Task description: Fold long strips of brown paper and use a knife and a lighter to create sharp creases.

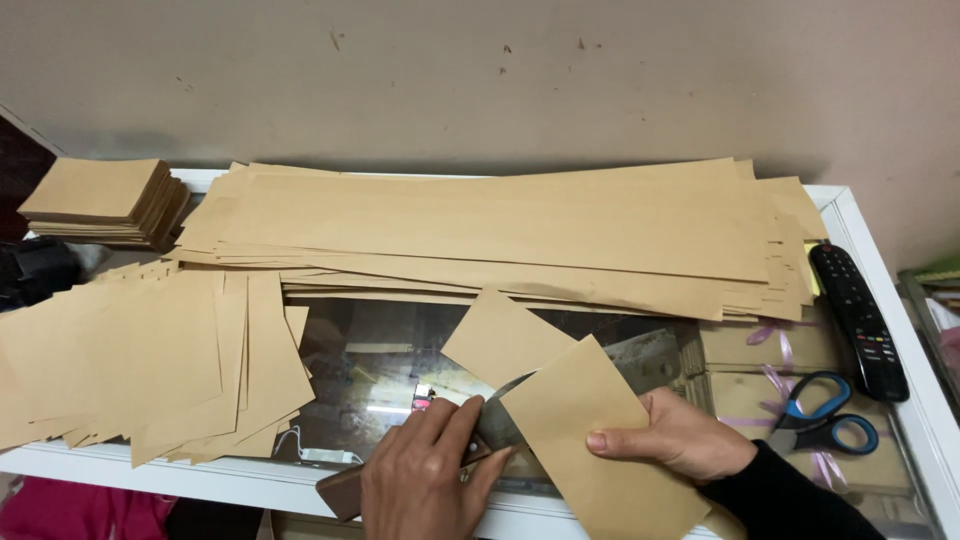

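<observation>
My left hand (425,475) grips a knife with a brown handle (345,490); its grey blade (500,420) runs into the fold of a brown paper strip (560,410) lying on the glass top. My right hand (675,435) presses the near part of that folded strip flat, thumb on top. The far flap of the strip (500,335) sticks out to the upper left.
A pile of long brown paper strips (500,230) lies across the back. Cut brown sheets (140,360) spread at the left, a neat stack (105,200) at the far left corner. Blue-handled scissors (825,420) and a black remote (860,320) lie at the right. The white frame (200,475) edges the glass.
</observation>
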